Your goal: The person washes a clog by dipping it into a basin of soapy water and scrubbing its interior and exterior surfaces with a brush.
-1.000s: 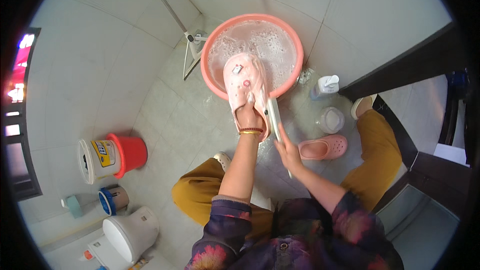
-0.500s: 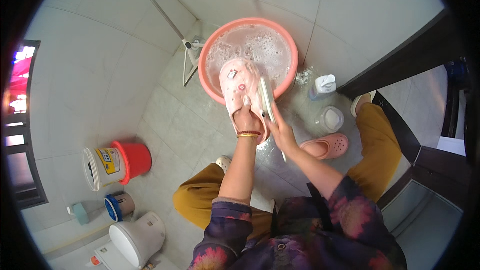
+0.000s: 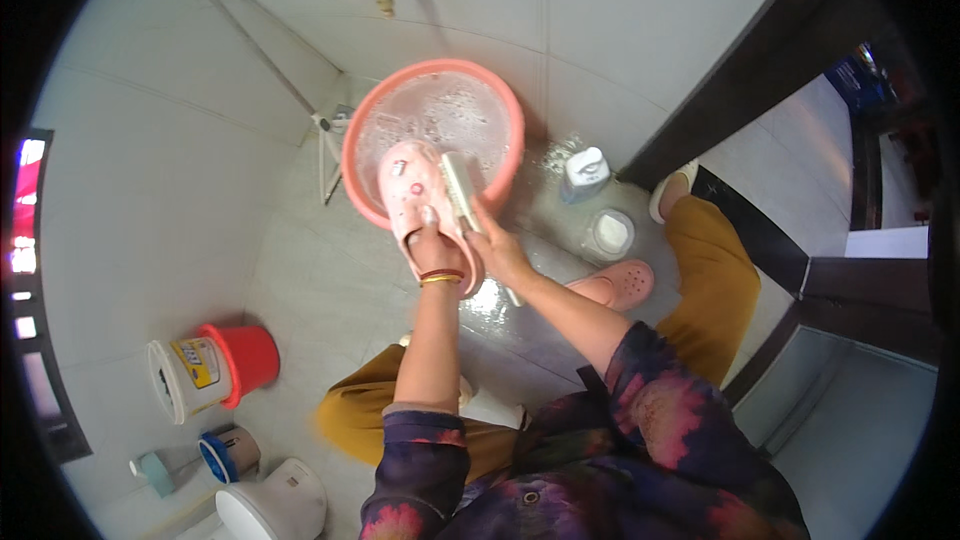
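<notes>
Pink rubber clog (image 3: 412,198), gripped in the left hand (image 3: 432,240) over the round pink plastic basin (image 3: 500,100), could slip from soapy fingers while the right hand (image 3: 497,250) clasps the pale scrubbing brush (image 3: 460,190) against it.

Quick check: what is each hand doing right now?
Left hand: closed on the pink perforated rubber clog, over the pink plastic basin.
Right hand: closed on the pale scrubbing brush.

basin (image 3: 505,110): glossy plastic | clog (image 3: 415,190): matt pink rubbery foam | floor (image 3: 330,290): wet glossy tile

2 pink clogs (image 3: 415,202), 1 basin (image 3: 505,118), 1 brush (image 3: 460,192)
</notes>
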Action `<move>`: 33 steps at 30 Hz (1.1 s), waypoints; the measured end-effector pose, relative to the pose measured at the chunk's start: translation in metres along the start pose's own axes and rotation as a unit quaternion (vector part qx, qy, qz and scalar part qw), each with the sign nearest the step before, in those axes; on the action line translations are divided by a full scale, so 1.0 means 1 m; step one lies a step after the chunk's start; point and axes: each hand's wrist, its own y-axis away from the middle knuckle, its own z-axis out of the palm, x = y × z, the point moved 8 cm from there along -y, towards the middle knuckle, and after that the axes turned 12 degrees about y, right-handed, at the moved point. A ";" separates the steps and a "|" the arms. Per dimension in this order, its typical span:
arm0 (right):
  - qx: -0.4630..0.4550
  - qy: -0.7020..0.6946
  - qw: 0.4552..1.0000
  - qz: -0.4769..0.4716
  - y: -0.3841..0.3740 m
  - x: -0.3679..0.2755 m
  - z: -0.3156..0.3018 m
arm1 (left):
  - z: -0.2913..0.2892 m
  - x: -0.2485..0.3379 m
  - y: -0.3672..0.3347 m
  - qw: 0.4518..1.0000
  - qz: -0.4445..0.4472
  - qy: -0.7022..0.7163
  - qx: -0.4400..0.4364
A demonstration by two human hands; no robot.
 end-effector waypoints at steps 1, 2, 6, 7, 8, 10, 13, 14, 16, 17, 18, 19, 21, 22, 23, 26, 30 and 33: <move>0.000 0.003 1.000 0.013 -0.004 0.013 -0.007 | 0.008 -0.005 0.005 1.000 0.005 0.000 -0.006; -0.056 0.002 0.998 0.036 0.011 0.010 0.005 | 0.003 0.007 0.007 1.000 0.020 -0.010 -0.001; 0.001 0.049 0.996 -0.071 0.104 0.064 0.019 | 0.012 0.008 0.013 0.999 0.030 -0.002 -0.028; -0.005 0.044 0.996 -0.073 0.101 0.059 0.024 | 0.008 0.016 0.011 0.997 0.060 -0.012 -0.038; -0.012 0.022 0.998 -0.060 0.093 0.059 0.024 | 0.008 0.012 0.014 0.999 0.021 -0.021 -0.014; -0.041 -0.011 0.999 0.011 0.065 0.039 0.019 | 0.010 0.012 0.020 0.993 -0.033 -0.110 0.035; -0.076 0.055 0.994 0.051 0.014 -0.002 0.019 | 0.022 0.040 0.013 0.671 0.138 -0.723 -0.087; -0.042 0.076 0.996 -0.002 0.001 0.011 0.013 | 0.035 0.031 0.022 0.600 0.217 -0.746 -0.192; -0.006 0.104 0.993 -0.047 -0.016 0.042 -0.001 | 0.046 0.011 0.055 0.441 0.225 -0.838 -0.230; 0.019 0.096 0.992 -0.076 -0.013 0.041 -0.008 | 0.051 0.015 0.077 0.432 0.250 -0.834 -0.235; 0.038 0.082 0.990 -0.107 -0.006 0.034 -0.005 | 0.045 0.021 0.087 0.430 0.248 -0.838 -0.228; 0.032 0.080 0.991 -0.106 -0.006 0.033 -0.003 | 0.038 0.019 0.096 0.413 0.227 -0.851 -0.232; 0.001 0.106 0.993 -0.056 -0.010 0.021 0.004 | 0.020 0.018 0.101 0.394 0.203 -0.867 -0.229; -0.012 0.097 0.994 -0.057 -0.007 0.012 0.009 | 0.006 0.017 0.093 0.438 0.179 -0.854 -0.216; -0.014 0.098 0.993 -0.058 -0.005 -0.005 0.007 | -0.007 0.014 0.084 0.484 0.154 -0.837 -0.205; -0.147 0.225 0.963 -0.033 0.005 -0.017 0.013 | -0.002 0.012 0.070 0.607 0.200 -0.737 -0.222; -0.085 0.040 0.994 -0.054 0.025 -0.018 -0.005 | 0.011 0.047 0.012 0.718 0.211 -0.620 -0.237; -0.037 0.082 0.986 -0.139 0.045 -0.033 -0.022 | 0.024 0.040 -0.006 0.860 0.130 -0.440 -0.222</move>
